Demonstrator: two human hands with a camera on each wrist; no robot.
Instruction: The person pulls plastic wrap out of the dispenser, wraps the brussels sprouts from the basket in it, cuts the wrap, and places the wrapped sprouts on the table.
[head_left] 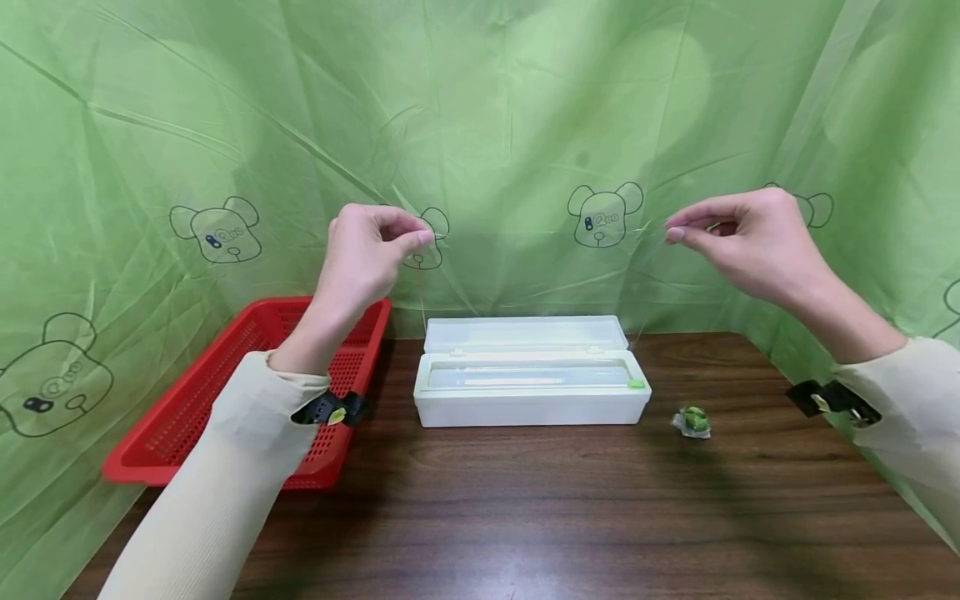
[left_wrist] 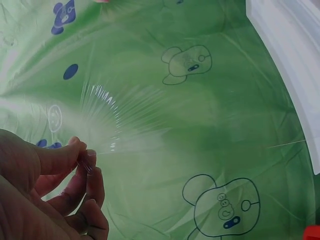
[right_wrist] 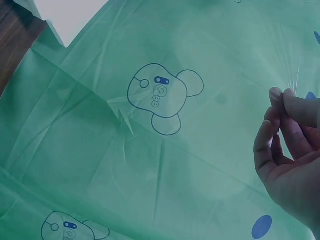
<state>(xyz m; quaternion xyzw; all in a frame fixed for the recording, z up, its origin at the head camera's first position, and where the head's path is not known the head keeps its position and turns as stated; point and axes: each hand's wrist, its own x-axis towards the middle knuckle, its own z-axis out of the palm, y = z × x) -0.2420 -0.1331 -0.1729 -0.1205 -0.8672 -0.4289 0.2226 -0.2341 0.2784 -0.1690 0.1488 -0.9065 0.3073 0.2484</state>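
Note:
Thumb and fingertips of my left hand (head_left: 363, 252) pinch one edge of a clear sheet of cling film (left_wrist: 107, 117), which fans out in shiny creases in the left wrist view. Another part of the film is pinched by my right hand (head_left: 765, 242), level with the left and well apart from it. Between the hands the film is nearly invisible in the head view; faint edges run down towards a white cling film box (head_left: 532, 412), whose lid stands raised. Right of the box lies a small green thing (head_left: 696, 418) in crumpled clear wrap.
A red perforated plastic basket (head_left: 360, 367) stands on the left, partly behind my left forearm. Everything rests on a dark wooden table (head_left: 510, 508). A green curtain (head_left: 510, 100) printed with bear faces hangs behind and at both sides.

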